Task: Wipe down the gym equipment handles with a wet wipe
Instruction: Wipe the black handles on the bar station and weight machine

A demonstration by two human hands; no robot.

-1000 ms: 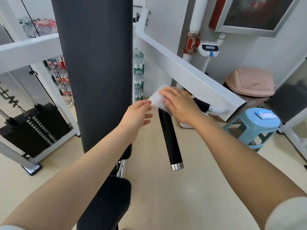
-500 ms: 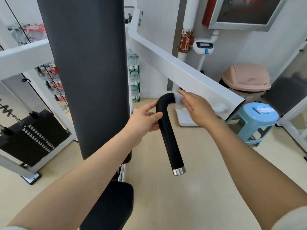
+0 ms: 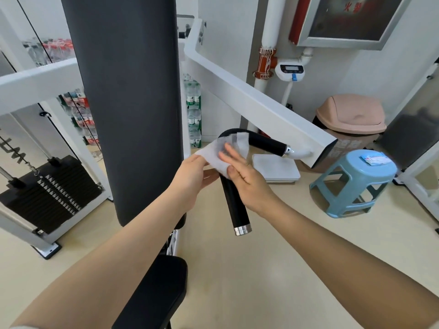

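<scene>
Both hands meet at the bend of the curved black foam handle [image 3: 234, 198] — left hand [image 3: 190, 176] pinching the white wet wipe [image 3: 221, 151], right hand [image 3: 244, 176] apparently pressing it flat-fingered; the unwiped shaft runs down toward the person.

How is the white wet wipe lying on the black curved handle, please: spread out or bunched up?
Spread out. The white wet wipe drapes flat over the bend of the black curved handle, the dark grip showing through it.
</scene>
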